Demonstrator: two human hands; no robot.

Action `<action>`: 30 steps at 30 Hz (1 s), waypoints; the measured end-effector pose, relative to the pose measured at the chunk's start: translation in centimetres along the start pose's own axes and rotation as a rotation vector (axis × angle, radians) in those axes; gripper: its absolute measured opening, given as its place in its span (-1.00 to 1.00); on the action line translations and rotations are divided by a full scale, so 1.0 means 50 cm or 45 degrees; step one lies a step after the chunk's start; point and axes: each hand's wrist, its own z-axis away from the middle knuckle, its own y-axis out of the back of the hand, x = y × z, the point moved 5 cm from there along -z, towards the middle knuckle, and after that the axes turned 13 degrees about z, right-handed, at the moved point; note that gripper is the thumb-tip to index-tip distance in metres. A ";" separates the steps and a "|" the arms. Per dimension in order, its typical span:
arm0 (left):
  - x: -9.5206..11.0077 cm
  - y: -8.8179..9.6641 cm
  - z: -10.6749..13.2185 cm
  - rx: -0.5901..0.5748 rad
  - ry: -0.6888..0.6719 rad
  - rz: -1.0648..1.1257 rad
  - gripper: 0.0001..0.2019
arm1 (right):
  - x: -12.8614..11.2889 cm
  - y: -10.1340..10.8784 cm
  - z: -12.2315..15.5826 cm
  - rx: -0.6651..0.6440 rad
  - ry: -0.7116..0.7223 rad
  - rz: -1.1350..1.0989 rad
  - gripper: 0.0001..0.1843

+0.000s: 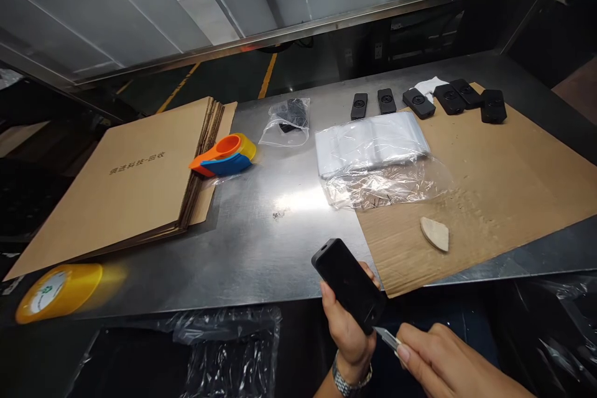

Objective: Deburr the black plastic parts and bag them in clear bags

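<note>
Black rectangular plastic casing (pixel 347 280) lies in our left hand (pixel 347 331) over the near edge of the grey metal table (pixel 261 255), most gripping fingers hidden behind it. At its five o'clock our right hand (pixel 436 349) pinches a silver-bladed knife (pixel 386 337), handle mostly covered; we cannot tell whether the tip touches. At two o'clock lies a tan wedge-shaped block (pixel 435 234).

Black oblong device (pixel 347 280) with rounded corners, small opening in its far end, slanting — far end leftward, near end rightward — in the left hand (pixel 349 328), slim knife (pixel 387 339) pinched in the right hand (pixel 436 354), silvery blade angled up-left, tip at the device's near end.
</note>
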 end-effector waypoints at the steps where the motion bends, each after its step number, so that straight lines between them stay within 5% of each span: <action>1: 0.000 0.000 0.001 0.002 -0.010 -0.008 -0.45 | 0.001 -0.001 0.001 0.001 -0.012 0.000 -0.58; 14: 0.004 -0.001 0.005 0.025 -0.114 -0.039 -0.46 | -0.001 -0.011 -0.001 -0.261 -0.126 -0.051 -0.63; 23: 0.006 -0.007 0.005 -0.029 -0.174 0.005 -0.48 | 0.004 -0.010 0.001 -0.248 -0.119 -0.179 -0.63; 30: 0.010 -0.007 0.003 -0.019 -0.199 0.001 -0.51 | 0.008 -0.006 0.008 -0.076 -0.080 0.021 -0.65</action>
